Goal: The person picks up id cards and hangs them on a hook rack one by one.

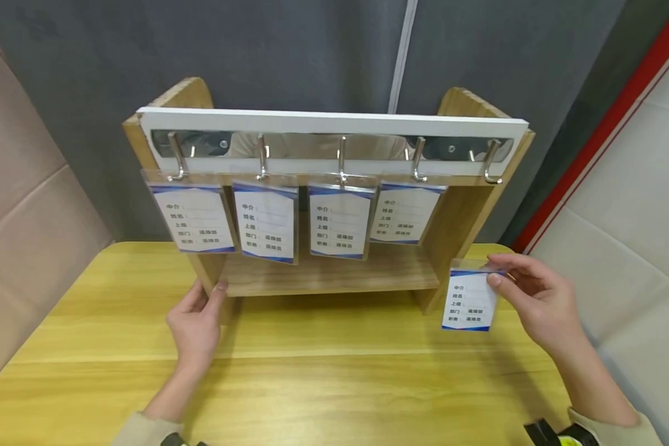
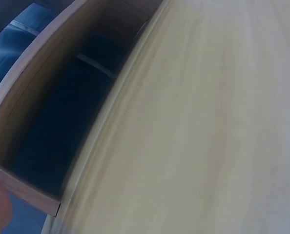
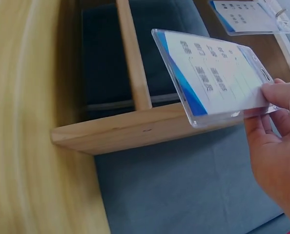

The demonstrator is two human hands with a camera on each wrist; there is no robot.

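Between thumb and fingers, my right hand (image 1: pixel 535 300) pinches the upper right corner of a badge in a clear plastic holder (image 1: pixel 469 302), held upright beside the rack's lower right side. The right wrist view shows that same badge (image 3: pixel 218 78) tilted, blue stripe at its bottom end. My left hand (image 1: pixel 195 325) grips the lower left side panel of a wooden rack (image 1: pixel 334 279). Only a blurred bit of it shows in the left wrist view. Similar badges hang from the rack's hooks: one at far left (image 1: pixel 195 220), two in the middle (image 1: pixel 266 223) and one further right (image 1: pixel 406 214).
A white board with a metal strip (image 1: pixel 312 145) runs across the rack's top front. Its rightmost hook (image 1: pixel 492 162) carries no badge. The rack stands on a wood-grain table (image 1: pixel 334 371), before a grey wall panel (image 1: pixel 301 56). Pale padded walls (image 1: pixel 28 204) flank both sides.
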